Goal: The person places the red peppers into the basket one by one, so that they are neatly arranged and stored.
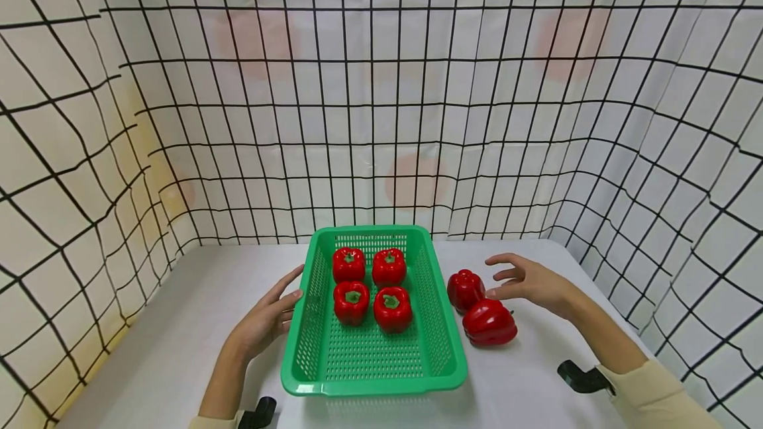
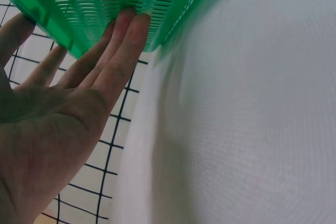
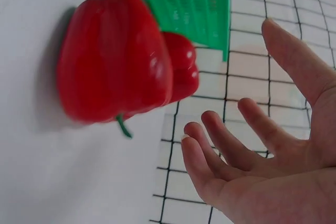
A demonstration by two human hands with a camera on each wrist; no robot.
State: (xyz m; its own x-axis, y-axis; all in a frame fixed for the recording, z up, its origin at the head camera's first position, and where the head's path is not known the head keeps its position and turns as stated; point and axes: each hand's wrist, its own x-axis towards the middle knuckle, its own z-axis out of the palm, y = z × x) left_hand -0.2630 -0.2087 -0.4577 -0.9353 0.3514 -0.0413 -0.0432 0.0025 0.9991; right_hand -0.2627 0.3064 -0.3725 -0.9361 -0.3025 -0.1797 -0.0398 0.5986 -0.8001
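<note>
A green plastic basket (image 1: 372, 389) with slotted walls stands in the middle of the table. Inside it, several red bell peppers (image 1: 352, 303) sit with their green stem ends up. My left hand (image 1: 262, 323) is at the basket's left side; in the left wrist view its extended fingertips (image 2: 137, 27) touch the slotted wall. To the right of the basket lie two more red bell peppers, one farther back (image 1: 466, 290) and one nearer on its side (image 1: 490, 323). My right hand (image 1: 530, 283) hovers just right of them, fingers spread and holding nothing.
A white-covered table (image 1: 512, 389) carries everything. Behind and on both sides rise pale walls hung with a black grid net (image 1: 369, 104). Black wrist mounts (image 1: 581, 376) sit at the cuffs of the light sleeves (image 1: 650, 396).
</note>
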